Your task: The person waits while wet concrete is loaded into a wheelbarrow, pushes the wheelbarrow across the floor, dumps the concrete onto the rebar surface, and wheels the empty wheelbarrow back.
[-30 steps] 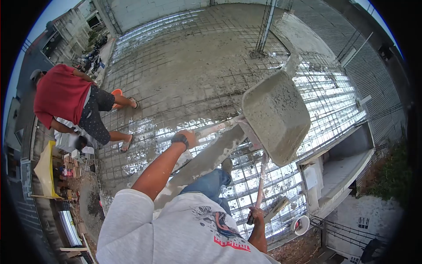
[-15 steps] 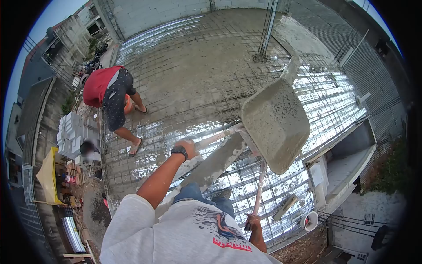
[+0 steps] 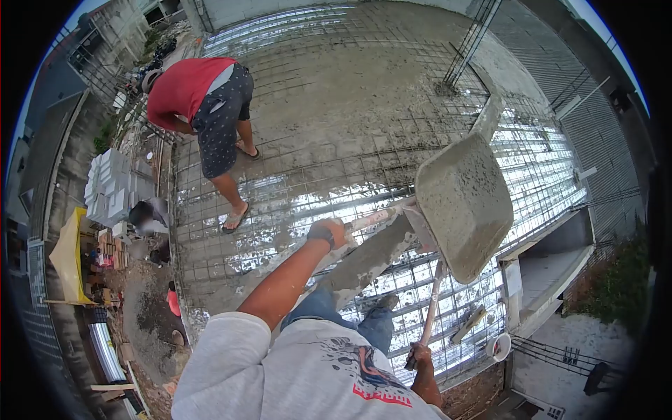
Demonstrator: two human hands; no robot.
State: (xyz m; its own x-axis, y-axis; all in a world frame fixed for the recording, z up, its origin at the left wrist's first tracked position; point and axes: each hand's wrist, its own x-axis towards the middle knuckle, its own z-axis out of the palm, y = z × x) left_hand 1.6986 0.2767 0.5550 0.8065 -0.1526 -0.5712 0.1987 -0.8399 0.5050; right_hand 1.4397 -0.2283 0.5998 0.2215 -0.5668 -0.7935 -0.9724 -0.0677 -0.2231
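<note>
My left hand (image 3: 329,233), with a dark band at the wrist, is wrapped round one handle of a wheelbarrow (image 3: 465,206). Lower in the view, my right hand (image 3: 420,355) grips the dark end of the other handle (image 3: 432,308). The wheelbarrow's tray is coated in grey concrete, with a rough, lumpy layer inside. Beneath the left handle runs a concrete-smeared plank or strip (image 3: 371,255), over the rebar mesh (image 3: 308,213) and shiny metal decking. My feet are on or near this strip, partly hidden by my shirt.
A person in a red top (image 3: 187,94) bends over at the slab's left edge. Wet concrete (image 3: 357,84) covers the far deck. A rebar column (image 3: 472,45) stands at the far right. A white bucket (image 3: 498,346) and a wood piece (image 3: 469,324) lie right. Left, the deck drops to ground with stacked blocks (image 3: 112,185).
The wheelbarrow and both my hands have shifted right in the view, still gripping. The co-worker appears larger and further right, and the orange bucket by their legs no longer shows.
</note>
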